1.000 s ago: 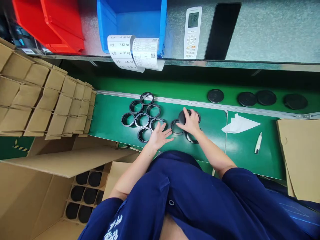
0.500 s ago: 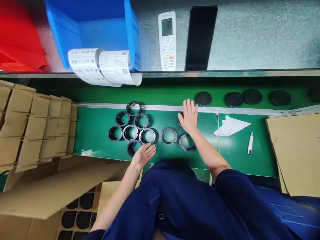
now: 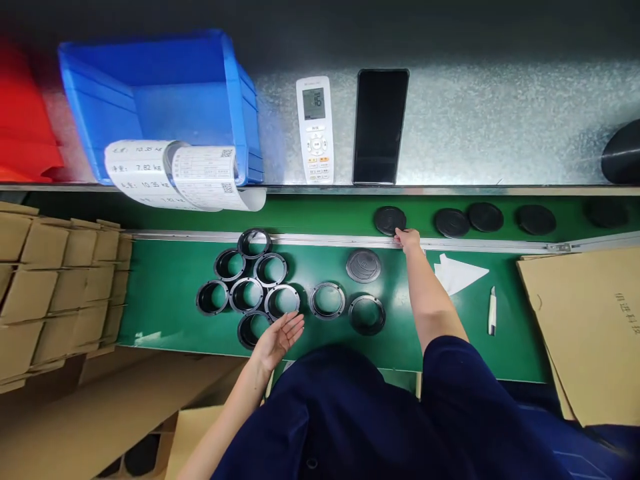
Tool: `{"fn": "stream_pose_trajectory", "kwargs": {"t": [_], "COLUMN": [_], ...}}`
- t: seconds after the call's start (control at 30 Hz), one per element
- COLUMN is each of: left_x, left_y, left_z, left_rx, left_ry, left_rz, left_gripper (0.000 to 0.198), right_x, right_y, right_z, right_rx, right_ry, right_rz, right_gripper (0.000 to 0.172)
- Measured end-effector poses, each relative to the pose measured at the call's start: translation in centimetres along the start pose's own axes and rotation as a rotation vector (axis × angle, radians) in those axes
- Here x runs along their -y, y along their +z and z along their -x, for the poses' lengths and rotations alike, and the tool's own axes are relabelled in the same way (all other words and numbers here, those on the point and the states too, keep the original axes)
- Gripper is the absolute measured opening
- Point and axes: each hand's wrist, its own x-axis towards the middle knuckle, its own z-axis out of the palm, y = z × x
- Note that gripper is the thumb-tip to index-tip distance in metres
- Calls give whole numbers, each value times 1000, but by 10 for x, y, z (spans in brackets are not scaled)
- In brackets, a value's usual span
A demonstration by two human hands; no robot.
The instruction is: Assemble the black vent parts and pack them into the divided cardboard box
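My right hand reaches over the metal rail, its fingers bent and partly hidden, close to a black rubber disc. Just behind my hand, a grey ribbed round cap lies on the green belt. My left hand hovers open, nearest a cluster of several black rings. Two more black rings lie apart to the right. Several black discs sit in a row beyond the rail.
A blue bin with paper labels and a red bin sit on a metal shelf, beside a remote and a phone. Cardboard dividers stand left; a white paper, a utility knife and cardboard lie right.
My right hand has moved off the grey cap, up to the rail, leaving the cap uncovered on the belt. My left hand has barely shifted. The view has tilted, showing more of the shelf.
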Motion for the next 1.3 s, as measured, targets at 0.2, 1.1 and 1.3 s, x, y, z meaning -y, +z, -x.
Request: {"fn": "stream_pose_trajectory", "kwargs": {"t": [0.2, 1.1, 1.3], "left_x": [3, 36, 48], "left_y": [18, -63, -64], "left_z": [2, 128, 126], "left_rx": [72, 575, 563], "left_ry": [84, 390, 424], "left_rz": [-50, 463, 406], "left_gripper": [19, 80, 72], "right_x": [13, 115, 107], "right_y": [40, 126, 127], "right_z": [36, 342, 346], "right_rx": [97, 859, 868], "right_ry": [371, -897, -985], "right_rz": [-314, 55, 115], "right_gripper": [55, 47, 53]}}
